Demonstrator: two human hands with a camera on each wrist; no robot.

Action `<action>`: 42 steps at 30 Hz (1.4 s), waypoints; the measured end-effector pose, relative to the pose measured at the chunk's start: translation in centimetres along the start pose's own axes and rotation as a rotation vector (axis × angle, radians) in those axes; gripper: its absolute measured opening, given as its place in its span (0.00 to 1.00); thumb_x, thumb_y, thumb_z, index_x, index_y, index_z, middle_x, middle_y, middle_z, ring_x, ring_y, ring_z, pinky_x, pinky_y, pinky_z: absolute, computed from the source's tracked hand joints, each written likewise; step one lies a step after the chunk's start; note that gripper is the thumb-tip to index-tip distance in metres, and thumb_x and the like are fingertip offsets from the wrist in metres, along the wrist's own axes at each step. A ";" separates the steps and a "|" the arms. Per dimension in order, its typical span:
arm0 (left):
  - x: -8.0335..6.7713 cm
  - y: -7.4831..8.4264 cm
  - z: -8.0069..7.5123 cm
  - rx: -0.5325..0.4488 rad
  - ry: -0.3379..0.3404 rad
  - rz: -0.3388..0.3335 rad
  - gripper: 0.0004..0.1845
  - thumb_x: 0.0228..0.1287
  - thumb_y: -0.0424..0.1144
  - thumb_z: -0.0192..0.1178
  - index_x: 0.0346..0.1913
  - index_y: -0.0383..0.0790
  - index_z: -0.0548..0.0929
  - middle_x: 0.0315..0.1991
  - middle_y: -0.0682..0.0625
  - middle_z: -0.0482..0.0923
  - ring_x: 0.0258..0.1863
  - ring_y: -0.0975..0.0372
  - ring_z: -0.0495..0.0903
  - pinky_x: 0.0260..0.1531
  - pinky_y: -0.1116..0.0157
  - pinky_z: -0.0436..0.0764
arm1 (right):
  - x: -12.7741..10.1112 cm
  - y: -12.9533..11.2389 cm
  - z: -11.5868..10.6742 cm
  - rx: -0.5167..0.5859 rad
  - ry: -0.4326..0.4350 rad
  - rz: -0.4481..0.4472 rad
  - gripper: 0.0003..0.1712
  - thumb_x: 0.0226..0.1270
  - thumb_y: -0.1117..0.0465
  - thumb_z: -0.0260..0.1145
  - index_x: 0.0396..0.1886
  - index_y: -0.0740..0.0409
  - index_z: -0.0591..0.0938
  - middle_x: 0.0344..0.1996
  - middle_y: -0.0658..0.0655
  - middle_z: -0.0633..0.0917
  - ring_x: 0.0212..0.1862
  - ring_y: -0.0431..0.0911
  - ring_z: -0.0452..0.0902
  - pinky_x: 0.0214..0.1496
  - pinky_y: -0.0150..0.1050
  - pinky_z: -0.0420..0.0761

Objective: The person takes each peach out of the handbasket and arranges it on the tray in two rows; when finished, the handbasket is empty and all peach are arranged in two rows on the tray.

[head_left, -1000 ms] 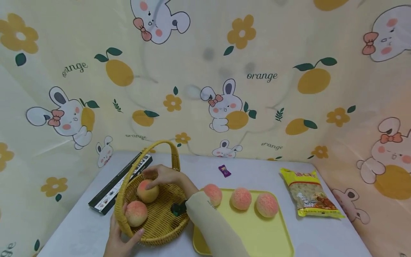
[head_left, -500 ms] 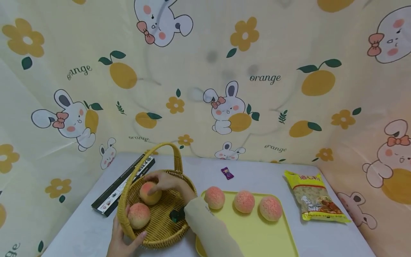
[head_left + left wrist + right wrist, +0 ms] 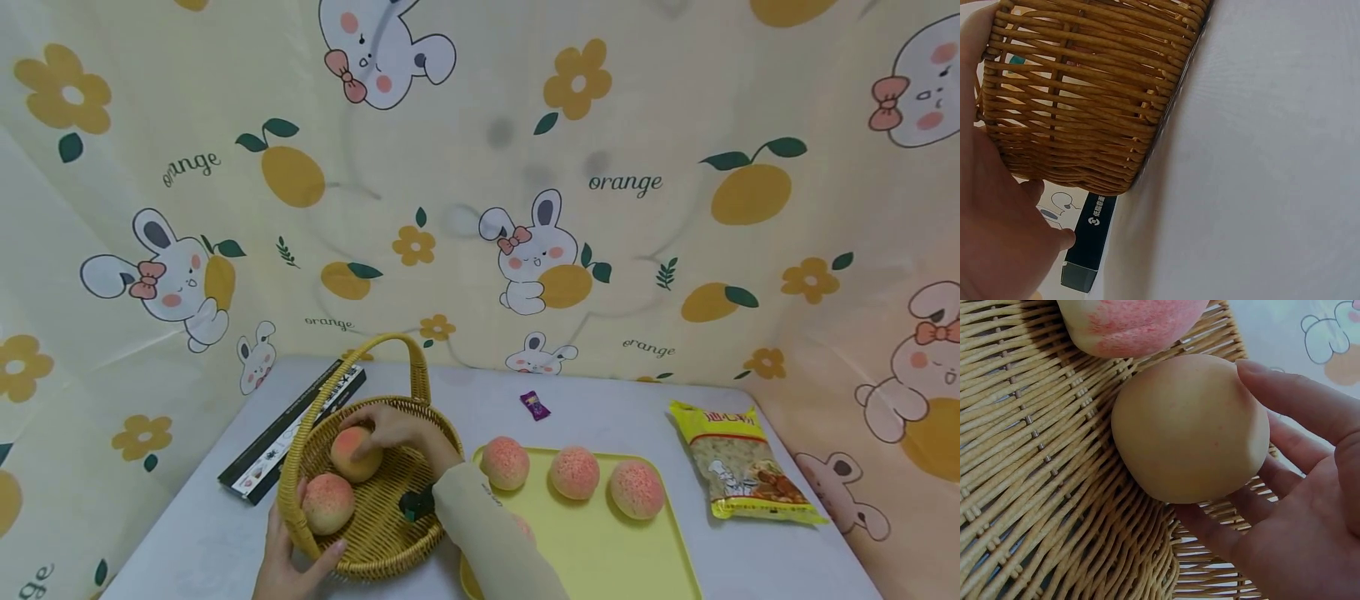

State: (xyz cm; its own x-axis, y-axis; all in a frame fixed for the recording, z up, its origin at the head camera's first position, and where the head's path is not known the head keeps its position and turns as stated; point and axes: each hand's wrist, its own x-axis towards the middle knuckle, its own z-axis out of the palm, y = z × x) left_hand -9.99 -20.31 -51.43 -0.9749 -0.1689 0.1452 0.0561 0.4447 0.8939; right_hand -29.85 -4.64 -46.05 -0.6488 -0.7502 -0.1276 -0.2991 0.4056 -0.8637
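Observation:
A wicker basket (image 3: 390,562) with a tall handle stands at the left of the table. My left hand (image 3: 288,567) grips its near left side, thumb at the rim and fingers along the outer wall; the left wrist view shows the hand (image 3: 1004,219) against the weave. Inside the basket, my right hand (image 3: 390,429) holds a yellow-and-pink peach (image 3: 351,458), fingers and thumb spread around it. In the right wrist view this peach (image 3: 1185,431) rests close against the basket's wall. A second peach (image 3: 327,504) lies nearer, by the left hand.
A yellow tray (image 3: 615,567) to the right bears several pink peaches (image 3: 574,473), one mostly hidden by the right sleeve (image 3: 491,533). A long black-and-white box (image 3: 262,458) lies behind the basket. Farther back are a small purple wrapped sweet (image 3: 535,406) and a yellow food bag (image 3: 742,467).
The head view has shifted slightly, so everything sits a little farther right and lower. My right hand has settled lower around the peach; my left hand keeps its grip on the basket.

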 end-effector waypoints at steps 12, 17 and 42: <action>0.0 0.4 0.3 0.024 -0.023 -0.033 0.55 0.58 0.45 0.73 0.81 0.49 0.47 0.76 0.36 0.39 0.73 0.35 0.46 0.60 0.27 0.56 | -0.5 0.4 -0.2 -0.034 -0.051 0.005 0.35 0.54 0.65 0.78 0.63 0.48 0.79 0.61 0.47 0.76 0.57 0.38 0.72 0.57 0.34 0.74; 0.0 0.3 0.5 0.031 -0.023 -0.026 0.55 0.58 0.44 0.73 0.81 0.48 0.47 0.76 0.35 0.40 0.72 0.35 0.48 0.59 0.28 0.57 | -0.7 0.7 -0.2 0.003 -0.059 -0.017 0.33 0.54 0.67 0.78 0.62 0.51 0.80 0.58 0.46 0.77 0.54 0.37 0.73 0.54 0.32 0.75; 0.0 0.3 0.1 0.045 -0.023 -0.035 0.57 0.57 0.45 0.74 0.81 0.48 0.45 0.75 0.33 0.39 0.72 0.34 0.46 0.60 0.27 0.56 | -3.3 -3.0 -4.2 -0.002 -0.043 -0.207 0.34 0.59 0.62 0.76 0.66 0.58 0.76 0.58 0.45 0.79 0.57 0.36 0.73 0.57 0.31 0.75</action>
State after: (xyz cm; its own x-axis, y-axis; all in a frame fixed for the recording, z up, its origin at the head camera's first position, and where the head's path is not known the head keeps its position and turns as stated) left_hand -10.01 -20.11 -51.25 -0.9807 -0.1652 0.1045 0.0131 0.4777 0.8784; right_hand -29.74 -1.17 -40.97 -0.5425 -0.8394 0.0320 -0.4249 0.2413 -0.8725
